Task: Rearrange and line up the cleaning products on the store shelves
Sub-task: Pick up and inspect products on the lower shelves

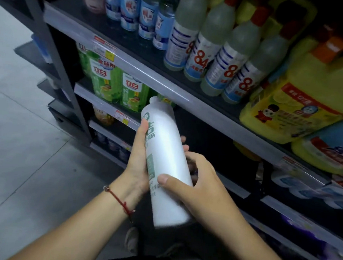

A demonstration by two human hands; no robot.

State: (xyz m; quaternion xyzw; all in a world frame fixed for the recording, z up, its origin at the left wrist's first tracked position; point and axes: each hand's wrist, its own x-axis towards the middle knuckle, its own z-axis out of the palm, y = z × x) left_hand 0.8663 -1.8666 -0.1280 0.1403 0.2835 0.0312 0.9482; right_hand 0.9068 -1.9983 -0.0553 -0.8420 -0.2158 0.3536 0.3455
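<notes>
Both hands, left (137, 164) and right (201, 186), have fingers wrapped round the white bottle (165, 162), off the shelf (170, 88); rows above the fingers look tidy-ish; this one's still unplaced, so midway I'd guess.

**Floor, Labels and a Red Cord**

A grey tiled floor (10, 136) spreads to the left of the left hand (137, 164) and below it, its seams running diagonally. A red string bracelet (119, 199) with a small bead circles the wrist just behind that hand. Farther below, a light shoe (131, 239) (blurred, only partly seen) rests on the tiles. A red-and-white price label (104, 47) shows above and left of the hand; a second label (123, 116) sits just left of its thumb tip. A dark metal upright (54, 57) stands farther left.
</notes>
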